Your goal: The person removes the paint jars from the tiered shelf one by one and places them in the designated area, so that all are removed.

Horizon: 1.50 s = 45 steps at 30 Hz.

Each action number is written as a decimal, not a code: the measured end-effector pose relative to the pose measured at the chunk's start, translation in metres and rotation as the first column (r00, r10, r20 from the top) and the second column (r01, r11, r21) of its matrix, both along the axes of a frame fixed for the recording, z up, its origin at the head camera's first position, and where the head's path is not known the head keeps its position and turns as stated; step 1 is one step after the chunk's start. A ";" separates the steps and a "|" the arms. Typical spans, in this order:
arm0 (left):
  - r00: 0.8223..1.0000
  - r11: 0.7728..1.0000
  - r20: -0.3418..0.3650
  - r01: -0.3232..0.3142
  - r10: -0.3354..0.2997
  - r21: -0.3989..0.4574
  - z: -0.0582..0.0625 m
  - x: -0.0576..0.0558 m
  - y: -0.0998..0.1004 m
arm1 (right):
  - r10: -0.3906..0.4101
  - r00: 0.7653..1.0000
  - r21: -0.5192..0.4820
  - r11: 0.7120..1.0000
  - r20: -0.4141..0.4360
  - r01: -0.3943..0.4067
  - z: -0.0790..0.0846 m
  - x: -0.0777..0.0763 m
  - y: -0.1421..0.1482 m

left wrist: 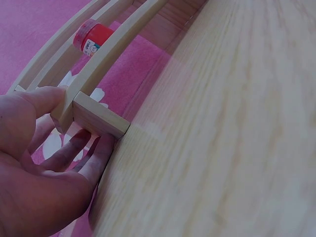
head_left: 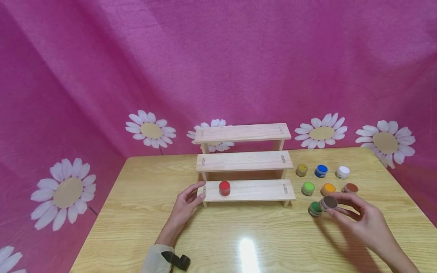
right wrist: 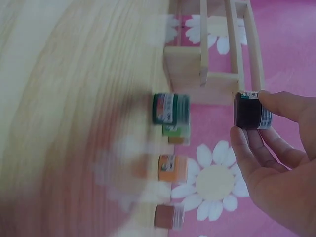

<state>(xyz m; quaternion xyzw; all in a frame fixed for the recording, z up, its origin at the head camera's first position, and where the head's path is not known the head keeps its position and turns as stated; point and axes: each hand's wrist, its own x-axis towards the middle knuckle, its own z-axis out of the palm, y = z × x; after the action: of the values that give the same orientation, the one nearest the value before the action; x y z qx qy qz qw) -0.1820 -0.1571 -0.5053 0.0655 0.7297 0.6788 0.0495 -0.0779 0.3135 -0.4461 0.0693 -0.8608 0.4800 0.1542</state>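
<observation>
A three-step wooden rack stands at the middle of the table, with a red paint jar on the left part of its lowest step. My left hand grips the left end of that step; in the left wrist view the thumb lies on the board and the fingers reach beneath it, by the side support. To the right, my right hand pinches a dark brown paint jar between thumb and fingers. The right wrist view shows this jar raised off the table, near the dark green jar.
Right of the rack, several paint jars stand on the table: dark green, light green, orange, reddish brown, ochre, blue and white. A pink flowered cloth hangs behind.
</observation>
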 end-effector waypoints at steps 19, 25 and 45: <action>1.000 1.000 0.018 -0.004 0.004 -0.005 0.001 0.000 0.001 | -0.062 0.996 0.022 0.998 0.057 0.061 -0.024 -0.007 0.034; 1.000 1.000 0.014 0.000 0.000 0.002 0.001 0.000 0.001 | -0.063 0.994 0.064 0.996 0.090 0.058 -0.035 -0.011 0.044; 1.000 1.000 0.003 0.001 0.000 -0.007 0.000 0.000 0.000 | -0.054 0.972 0.169 0.986 0.228 0.015 -0.048 -0.013 0.053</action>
<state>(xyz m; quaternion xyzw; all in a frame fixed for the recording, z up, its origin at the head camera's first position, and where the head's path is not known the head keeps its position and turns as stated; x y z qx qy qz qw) -0.1817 -0.1567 -0.5052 0.0645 0.7321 0.6762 0.0509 -0.0911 0.3669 -0.4936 0.0103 -0.9109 0.4088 0.0547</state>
